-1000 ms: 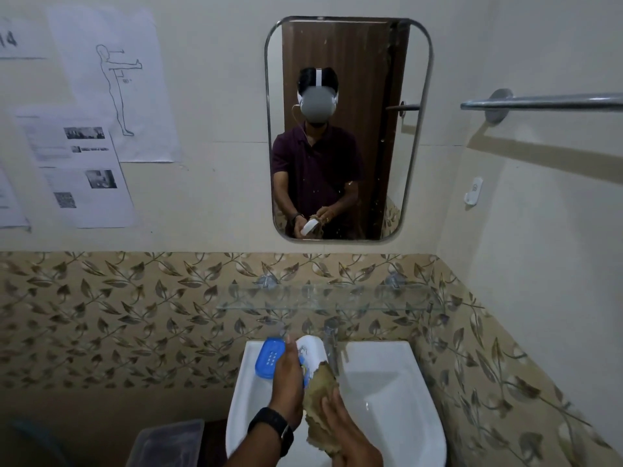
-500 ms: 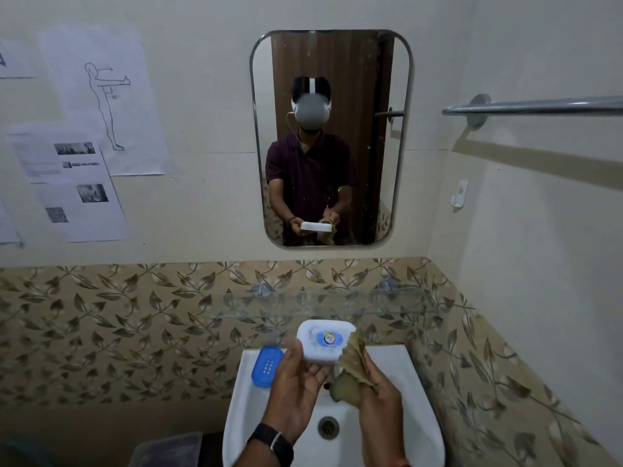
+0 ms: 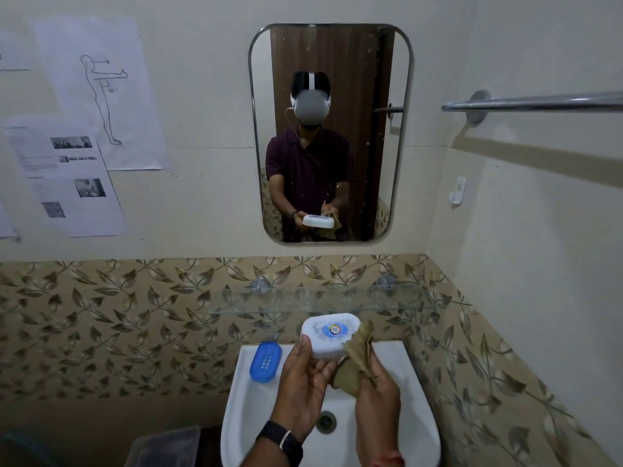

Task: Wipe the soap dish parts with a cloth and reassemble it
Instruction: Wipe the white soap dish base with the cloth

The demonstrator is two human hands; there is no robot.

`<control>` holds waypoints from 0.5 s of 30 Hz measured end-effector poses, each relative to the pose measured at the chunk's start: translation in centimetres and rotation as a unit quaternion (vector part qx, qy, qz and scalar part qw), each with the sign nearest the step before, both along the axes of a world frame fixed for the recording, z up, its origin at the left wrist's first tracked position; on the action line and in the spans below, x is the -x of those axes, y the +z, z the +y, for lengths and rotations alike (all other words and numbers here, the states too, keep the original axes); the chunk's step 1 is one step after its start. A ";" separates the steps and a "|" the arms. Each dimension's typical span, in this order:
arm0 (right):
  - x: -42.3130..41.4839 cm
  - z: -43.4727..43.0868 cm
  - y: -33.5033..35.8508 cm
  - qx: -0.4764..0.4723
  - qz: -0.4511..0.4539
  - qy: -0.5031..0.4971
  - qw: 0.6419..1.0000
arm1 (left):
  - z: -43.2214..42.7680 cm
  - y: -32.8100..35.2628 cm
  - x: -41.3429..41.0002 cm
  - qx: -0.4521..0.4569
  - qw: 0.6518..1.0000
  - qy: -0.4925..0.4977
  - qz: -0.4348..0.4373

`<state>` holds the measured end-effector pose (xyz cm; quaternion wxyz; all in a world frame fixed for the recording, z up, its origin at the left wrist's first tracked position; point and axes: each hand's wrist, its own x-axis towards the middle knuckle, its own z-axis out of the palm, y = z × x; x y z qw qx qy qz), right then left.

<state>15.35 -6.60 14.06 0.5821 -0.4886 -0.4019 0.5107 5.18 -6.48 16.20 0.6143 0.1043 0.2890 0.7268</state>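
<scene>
My left hand [image 3: 303,382] holds the white soap dish cover [image 3: 328,335] above the sink, its round sticker facing up. My right hand [image 3: 377,389] is shut on a tan cloth [image 3: 355,357], which touches the cover's right end. The blue slotted soap dish tray [image 3: 265,361] lies on the white sink's [image 3: 414,416] back left corner, apart from both hands. A black watch sits on my left wrist.
A glass shelf [image 3: 320,299] juts from the leaf-patterned tiles just above the sink. A mirror [image 3: 330,133] hangs above it. A metal towel bar [image 3: 539,102] runs along the right wall. A clear plastic bin [image 3: 165,448] stands to the left, below the sink.
The white cover has turned from upright on its edge to flat with its sticker up. Both hands rose above the basin, and the cloth shifted from under the cover to its right end.
</scene>
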 end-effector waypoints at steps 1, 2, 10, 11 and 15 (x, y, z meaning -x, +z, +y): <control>0.1 -1.1 -0.1 -0.002 -0.007 0.016 1.000 | -0.1 0.2 -0.3 0.002 1.000 -0.006 0.007; 0.0 -1.7 -0.6 -0.002 -0.017 0.028 0.999 | -0.2 0.2 -0.6 0.004 1.000 -0.013 0.014; -2.3 2.0 1.2 0.007 0.015 -0.063 0.998 | -0.5 0.7 -2.0 -0.021 0.999 -0.031 0.040; -2.3 1.7 1.3 0.000 0.005 -0.056 0.998 | -0.5 0.8 -2.1 -0.025 0.998 -0.033 0.040; -1.8 -0.9 -0.6 -0.016 -0.080 0.015 0.997 | -0.2 0.5 -2.2 -0.031 0.994 -0.058 0.082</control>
